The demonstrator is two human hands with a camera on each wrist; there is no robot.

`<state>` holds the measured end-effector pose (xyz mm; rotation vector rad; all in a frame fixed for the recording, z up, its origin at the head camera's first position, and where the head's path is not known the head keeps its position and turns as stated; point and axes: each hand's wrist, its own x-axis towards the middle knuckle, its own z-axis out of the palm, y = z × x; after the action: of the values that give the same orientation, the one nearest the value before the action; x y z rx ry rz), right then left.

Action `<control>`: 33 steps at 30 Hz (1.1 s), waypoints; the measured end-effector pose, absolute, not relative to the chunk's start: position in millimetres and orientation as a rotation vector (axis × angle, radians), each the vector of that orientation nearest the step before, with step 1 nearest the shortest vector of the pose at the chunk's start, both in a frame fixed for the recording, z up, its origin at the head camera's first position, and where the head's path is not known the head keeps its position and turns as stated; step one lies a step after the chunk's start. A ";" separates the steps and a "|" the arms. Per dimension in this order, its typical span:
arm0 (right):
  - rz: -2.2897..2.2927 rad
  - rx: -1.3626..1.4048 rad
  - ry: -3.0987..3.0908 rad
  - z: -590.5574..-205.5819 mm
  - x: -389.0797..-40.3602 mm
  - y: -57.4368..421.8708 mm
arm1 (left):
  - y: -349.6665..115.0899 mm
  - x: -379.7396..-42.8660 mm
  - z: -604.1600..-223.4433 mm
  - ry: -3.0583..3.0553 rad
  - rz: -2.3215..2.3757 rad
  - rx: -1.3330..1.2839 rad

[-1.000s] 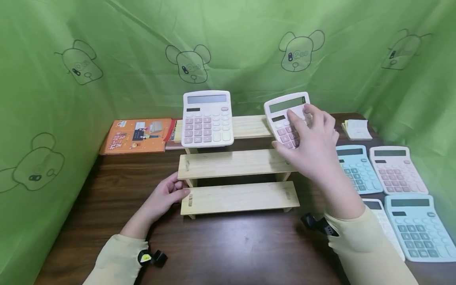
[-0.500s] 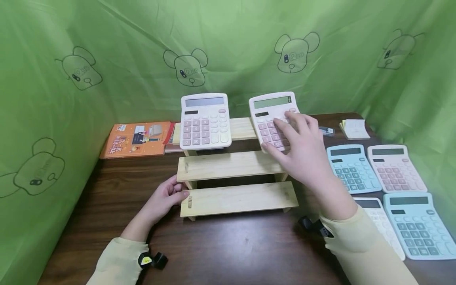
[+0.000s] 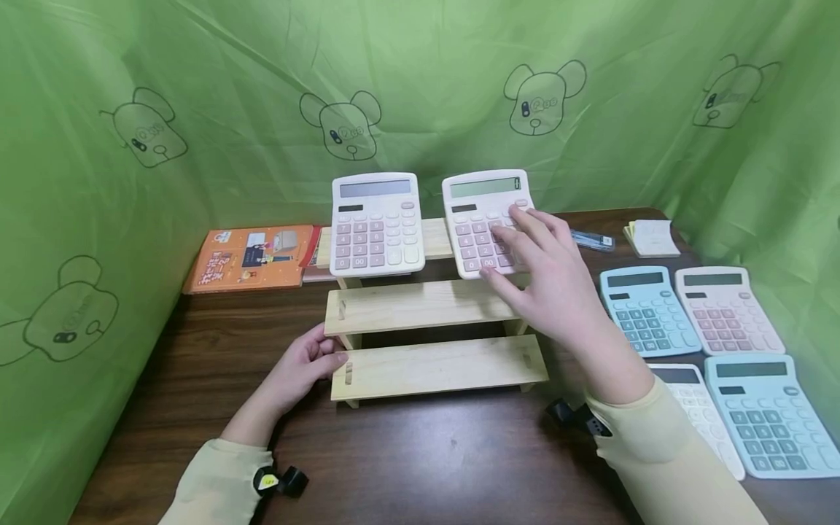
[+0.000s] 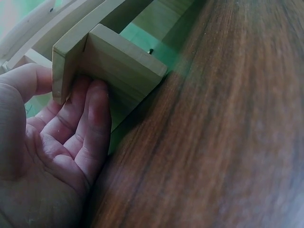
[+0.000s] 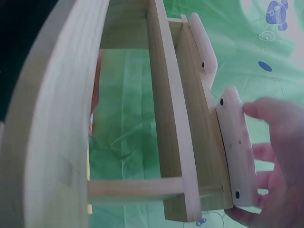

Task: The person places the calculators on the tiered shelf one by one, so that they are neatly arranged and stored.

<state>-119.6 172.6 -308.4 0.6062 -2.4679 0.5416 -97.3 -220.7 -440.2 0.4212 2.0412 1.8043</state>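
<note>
A stepped wooden rack (image 3: 436, 368) with three tiers stands on the dark table. My left hand (image 3: 305, 368) grips the left end of its lowest tier, thumb on top and fingers curled beneath, as the left wrist view shows (image 4: 61, 137). On the top tier, a white calculator with pink keys (image 3: 377, 226) leans back at the left. A second such calculator (image 3: 482, 219) stands to its right, a gap between them, its display showing 0. My right hand (image 3: 547, 284) holds it, thumb at the lower edge and fingers over its right side, hiding several keys.
At right on the table lie two blue calculators (image 3: 650, 310) (image 3: 764, 415), a pink one (image 3: 728, 310) and a partly covered white one (image 3: 698, 408). An orange book (image 3: 252, 259) lies back left, a paper pad (image 3: 652, 239) back right. Green curtain (image 3: 446, 95) surrounds the table.
My right hand has brought the second calculator left along the top tier, closer to the first, and it now sits straighter. My left hand has kept its hold on the rack.
</note>
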 end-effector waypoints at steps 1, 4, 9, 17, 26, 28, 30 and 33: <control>0.537 0.619 -2.476 -307.5 -119.9 173.1 | -220.9 -97.0 -440.0 2.043 1.804 0.421; 0.532 0.676 -2.476 -306.1 -120.8 175.7 | -221.5 -97.1 -439.8 2.044 1.802 0.429; 0.573 0.786 -2.421 -307.8 -123.2 178.0 | -220.9 -97.4 -438.9 2.039 1.800 0.420; 0.604 0.800 -2.400 -311.0 -125.2 177.2 | -221.8 -97.2 -439.3 2.037 1.806 0.423; 0.618 0.803 -2.385 -314.1 -127.0 175.7 | -222.3 -97.0 -440.2 2.006 1.817 0.443; 0.625 0.805 -2.380 -314.8 -127.4 175.7 | -222.3 -97.1 -440.7 2.001 1.819 0.452; 0.636 0.809 -2.371 -315.2 -128.2 175.2 | -222.3 -97.1 -441.1 2.005 1.820 0.456; 0.652 0.807 -2.357 -315.8 -129.7 174.0 | -222.4 -97.1 -441.4 2.026 1.814 0.451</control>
<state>-129.7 174.0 -315.8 0.8067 -2.3573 0.6518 -97.1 -222.4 -441.4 0.4511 2.0263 1.8140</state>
